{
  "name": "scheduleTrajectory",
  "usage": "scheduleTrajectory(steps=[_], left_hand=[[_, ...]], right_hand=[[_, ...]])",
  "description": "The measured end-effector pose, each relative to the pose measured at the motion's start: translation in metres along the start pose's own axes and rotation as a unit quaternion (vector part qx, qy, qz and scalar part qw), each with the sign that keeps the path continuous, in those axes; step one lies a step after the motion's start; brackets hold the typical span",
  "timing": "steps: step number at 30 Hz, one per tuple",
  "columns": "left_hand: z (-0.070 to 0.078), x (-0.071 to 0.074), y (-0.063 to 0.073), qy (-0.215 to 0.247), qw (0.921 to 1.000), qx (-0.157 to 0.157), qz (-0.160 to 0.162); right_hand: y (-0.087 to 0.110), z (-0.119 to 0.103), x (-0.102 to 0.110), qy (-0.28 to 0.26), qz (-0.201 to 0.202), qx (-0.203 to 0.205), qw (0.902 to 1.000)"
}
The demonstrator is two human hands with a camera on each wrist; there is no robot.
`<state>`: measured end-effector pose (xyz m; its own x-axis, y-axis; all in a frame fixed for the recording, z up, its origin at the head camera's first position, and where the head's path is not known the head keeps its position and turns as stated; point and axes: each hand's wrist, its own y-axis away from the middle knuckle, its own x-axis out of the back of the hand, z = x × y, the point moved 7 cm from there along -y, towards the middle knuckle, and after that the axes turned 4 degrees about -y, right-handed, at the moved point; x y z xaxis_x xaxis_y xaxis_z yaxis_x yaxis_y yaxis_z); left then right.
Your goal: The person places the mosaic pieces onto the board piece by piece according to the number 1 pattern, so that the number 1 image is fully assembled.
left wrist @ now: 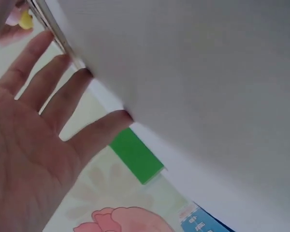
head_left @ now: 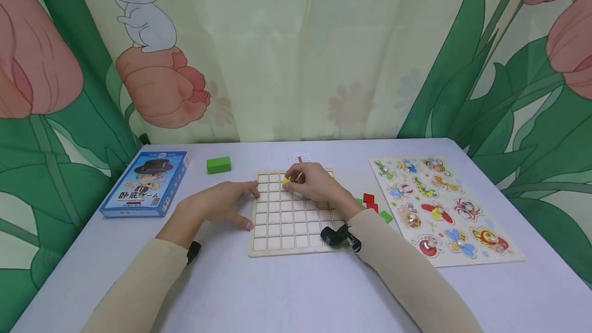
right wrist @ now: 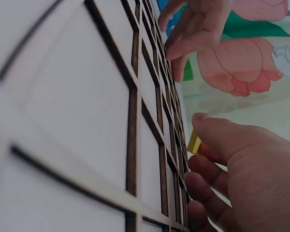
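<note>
A wooden grid board [head_left: 274,230] lies on the table in front of me. My right hand [head_left: 315,183] is over its far part and pinches a small yellow block [right wrist: 194,143] between thumb and fingers. In the head view only a bit of that block shows beside the fingertips. At the board's left edge is my left hand [head_left: 222,202], its fingers spread and fairly straight, with fingertips right at the rim. The left wrist view shows this palm [left wrist: 29,154] holding nothing. My right forearm covers part of the board's right side.
Behind the board lies a small printed grid card [head_left: 293,159], and a green block [head_left: 219,165] stands at the back left. Red blocks [head_left: 368,198] and green pieces [head_left: 386,216] lie right of the board. A blue game box [head_left: 171,194] is far left, an insect puzzle board [head_left: 509,258] right.
</note>
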<state>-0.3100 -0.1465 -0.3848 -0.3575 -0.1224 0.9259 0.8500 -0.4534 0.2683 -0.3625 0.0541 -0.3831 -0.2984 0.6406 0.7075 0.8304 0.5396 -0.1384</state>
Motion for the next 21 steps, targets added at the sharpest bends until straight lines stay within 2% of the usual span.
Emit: scheduleTrajectory(steps=[3, 10, 21], left_hand=[[-0.0010, -0.0033, 0.0021, 0.008, 0.9999, -0.001, -0.010], [-0.0001, 0.0001, 0.0034, 0.009, 0.9998, -0.019, -0.006], [-0.0034, 0.0000, 0.0006, 0.011, 0.9997, 0.003, -0.019]], right_hand=[[0.0016, 0.0023, -0.0041, 0.009, -0.004, -0.004, 0.9999], [0.0015, 0.0037, -0.0023, 0.002, -0.002, -0.010, 0.9999], [-0.0004, -0.0059, -0.0069, -0.003, -0.007, 0.018, 0.9998]])
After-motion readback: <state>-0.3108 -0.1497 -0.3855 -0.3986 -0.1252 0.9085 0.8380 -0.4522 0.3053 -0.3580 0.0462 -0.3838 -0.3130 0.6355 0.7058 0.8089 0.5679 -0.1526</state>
